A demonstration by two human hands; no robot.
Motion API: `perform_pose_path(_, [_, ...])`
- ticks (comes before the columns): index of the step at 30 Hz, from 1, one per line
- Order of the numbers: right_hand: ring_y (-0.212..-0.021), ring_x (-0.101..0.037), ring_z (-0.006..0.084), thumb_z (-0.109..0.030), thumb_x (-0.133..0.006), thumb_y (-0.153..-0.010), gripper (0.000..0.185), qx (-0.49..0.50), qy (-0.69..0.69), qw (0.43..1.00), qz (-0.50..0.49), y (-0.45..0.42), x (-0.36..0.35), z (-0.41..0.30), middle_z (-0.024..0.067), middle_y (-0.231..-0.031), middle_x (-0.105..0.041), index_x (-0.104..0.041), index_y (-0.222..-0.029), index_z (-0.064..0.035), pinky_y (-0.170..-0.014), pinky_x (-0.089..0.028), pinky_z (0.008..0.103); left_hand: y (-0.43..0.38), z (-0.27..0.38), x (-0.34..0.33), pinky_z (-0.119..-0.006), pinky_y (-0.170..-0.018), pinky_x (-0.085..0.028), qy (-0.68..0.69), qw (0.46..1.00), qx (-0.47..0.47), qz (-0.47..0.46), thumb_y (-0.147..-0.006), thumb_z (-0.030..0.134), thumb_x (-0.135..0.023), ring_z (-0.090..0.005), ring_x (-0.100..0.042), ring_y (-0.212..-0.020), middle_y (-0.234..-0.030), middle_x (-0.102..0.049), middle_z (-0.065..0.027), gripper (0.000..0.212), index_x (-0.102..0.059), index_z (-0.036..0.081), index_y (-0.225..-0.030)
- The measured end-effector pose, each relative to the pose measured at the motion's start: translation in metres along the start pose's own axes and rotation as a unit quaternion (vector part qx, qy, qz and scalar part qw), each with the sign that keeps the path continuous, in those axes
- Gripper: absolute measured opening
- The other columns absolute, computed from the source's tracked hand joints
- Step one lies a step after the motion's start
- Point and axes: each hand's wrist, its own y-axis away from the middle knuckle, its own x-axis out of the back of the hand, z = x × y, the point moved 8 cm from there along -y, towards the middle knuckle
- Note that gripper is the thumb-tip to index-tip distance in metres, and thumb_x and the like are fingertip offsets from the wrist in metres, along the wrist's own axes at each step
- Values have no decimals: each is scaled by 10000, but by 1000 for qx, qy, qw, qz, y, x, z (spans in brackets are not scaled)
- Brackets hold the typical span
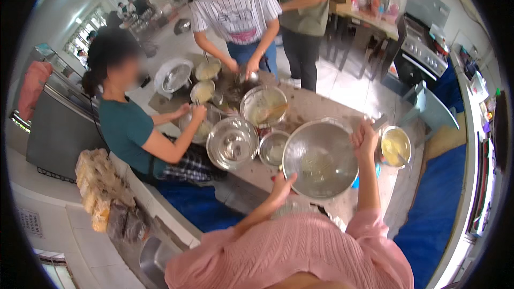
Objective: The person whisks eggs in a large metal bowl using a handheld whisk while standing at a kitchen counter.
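Note:
A large stainless steel mixing bowl [321,132] is in front of me, tilted so its inside faces me. A small amount of pale, clear-looking liquid [317,167] lies at its bottom. My left hand [284,186] grips the bowl's near-left rim. By the right rim, my right hand [364,138] is closed in a fist around a grey, flat-sided object [379,121], whose kind I cannot make out. Just right of that fist, a smaller metal bowl [395,146] holds a yellow mixture and a spoon.
On the table [309,102], a bowl of pale mixture with a wooden spatula [277,110], a shiny metal bowl [233,143] and a smaller bowl [275,148] crowd the left. Co-workers' hands [252,68] work across the table and at the left [197,114]. A pale blue chair [431,108] stands right.

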Motion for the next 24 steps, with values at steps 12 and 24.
perform_pose_path(12, [-308,-240,79,-145,-533,-764,304,27,-13,998,51,9,1,-14,-31,-409,-242,-320,-549,-118,-333,-245,237,5,3,3,-279,-468,-527,63,998,10,3,-848,174,-479,-196,-611,-665,-896,-566,-113,271,-427,15,-1061])
perform_pose_path(24, [-344,-218,75,-213,-493,-824,322,43,-44,997,47,11,22,-9,-33,-421,-246,-318,-564,-135,-352,-222,220,-3,-4,10,-308,-452,-521,80,997,25,2,-843,169,-481,-196,-598,-670,-908,-544,-101,280,-414,62,-1092])
